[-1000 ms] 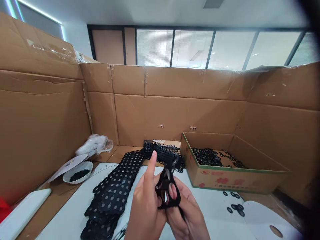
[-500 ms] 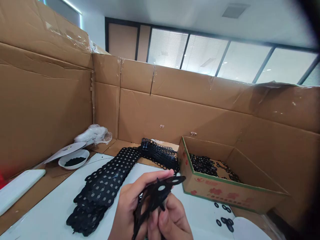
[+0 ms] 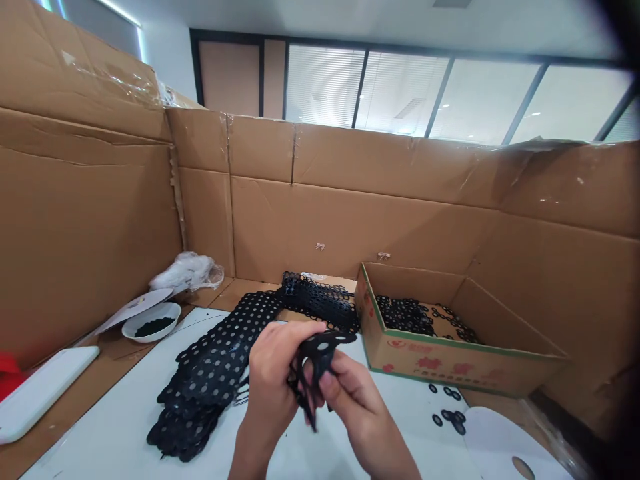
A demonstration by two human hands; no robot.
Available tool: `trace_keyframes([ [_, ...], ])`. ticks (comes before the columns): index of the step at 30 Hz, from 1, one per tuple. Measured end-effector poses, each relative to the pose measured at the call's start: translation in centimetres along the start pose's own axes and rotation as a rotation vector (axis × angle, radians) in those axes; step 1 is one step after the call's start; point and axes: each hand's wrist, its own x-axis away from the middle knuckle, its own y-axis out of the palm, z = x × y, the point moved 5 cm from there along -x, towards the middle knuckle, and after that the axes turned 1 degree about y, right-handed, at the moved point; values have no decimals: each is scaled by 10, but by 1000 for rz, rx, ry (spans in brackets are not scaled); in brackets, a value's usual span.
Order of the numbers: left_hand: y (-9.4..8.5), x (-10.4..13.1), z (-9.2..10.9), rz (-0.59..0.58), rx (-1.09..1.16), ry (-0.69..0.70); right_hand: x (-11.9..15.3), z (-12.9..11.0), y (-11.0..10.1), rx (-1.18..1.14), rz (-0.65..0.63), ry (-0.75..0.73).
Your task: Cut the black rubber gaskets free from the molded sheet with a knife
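Between my hands is a folded piece of black perforated sheet (image 3: pixel 323 353), flexible and full of round holes. My left hand (image 3: pixel 270 367) wraps round it from the left, fingers over its top. From the right, my right hand (image 3: pixel 357 397) pinches its lower edge with thumb and fingers. Part of the sheet is hidden behind the fingers. Just left of my hands, more black perforated sheets (image 3: pixel 210 360) lie in a long overlapping pile on the white work surface (image 3: pixel 120 417). A heap of black ring mesh (image 3: pixel 320 303) lies behind my hands.
To the right stands a cardboard box (image 3: pixel 450 367) containing small black rings (image 3: pixel 405 317). Loose rings (image 3: pixel 455 419) and a white disc (image 3: pixel 500 433) lie before it. At left are a bowl of black bits (image 3: pixel 170 330), clear plastic wrap (image 3: pixel 190 272) and a white case (image 3: pixel 50 390). Cardboard walls (image 3: pixel 350 213) surround everything.
Both hands have moved slightly up and away, and the held sheet has turned and bunched closer between them. The camera view has shifted a little. The pile and box stay put.
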Motion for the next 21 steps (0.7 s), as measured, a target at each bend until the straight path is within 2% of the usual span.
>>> trace_keyframes([
  [2,8,-3,5,-46,-132,155,5,-4,-13,46,152,1],
  [3,11,-3,8,-61,-176,218,7,-5,-16,34,188,4],
  [5,15,-5,11,-58,-213,277,8,-4,-19,-44,182,18],
  [7,18,-4,12,-57,-199,311,7,-3,-18,-138,154,16],
  [10,20,-2,10,-74,-152,339,4,-3,-17,-211,199,-54],
  [17,26,2,9,-86,-129,363,-3,-7,-10,-233,313,-146],
  [21,27,1,12,-114,-148,351,-6,-9,-9,-255,342,-133],
])
